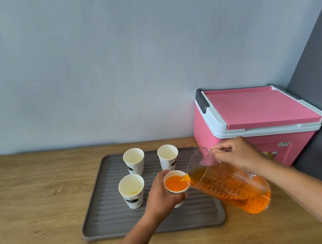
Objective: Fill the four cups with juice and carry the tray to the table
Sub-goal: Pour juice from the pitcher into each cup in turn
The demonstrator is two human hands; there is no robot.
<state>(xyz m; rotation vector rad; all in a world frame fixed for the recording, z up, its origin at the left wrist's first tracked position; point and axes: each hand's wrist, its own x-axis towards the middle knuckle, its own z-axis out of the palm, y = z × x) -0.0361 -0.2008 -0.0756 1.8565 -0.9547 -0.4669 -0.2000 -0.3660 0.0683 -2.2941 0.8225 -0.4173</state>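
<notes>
Left hand (160, 195): wrapped around the near-right cup (176, 184), fingers closed on its wall, holding it upright over the tray.
Right hand (237, 155): clamped on the handle of the clear ribbed pitcher (233, 188), which is tilted with its spout at the rim of the held cup.
Juice (175, 184): orange; fills the held cup close to the brim and still part-fills the pitcher.
Near-left cup (132, 190): upright on the tray, with a small trace of orange at the bottom.
Far-left cup (134, 161), far-right cup (168, 156): upright on the tray, interiors pale.
Tray (108, 221): grey, ribbed, flat on the wooden counter (32, 205).
Cooler (257, 121): pink with a white-rimmed lid, closed, on the counter just right of the tray, against the wall.
</notes>
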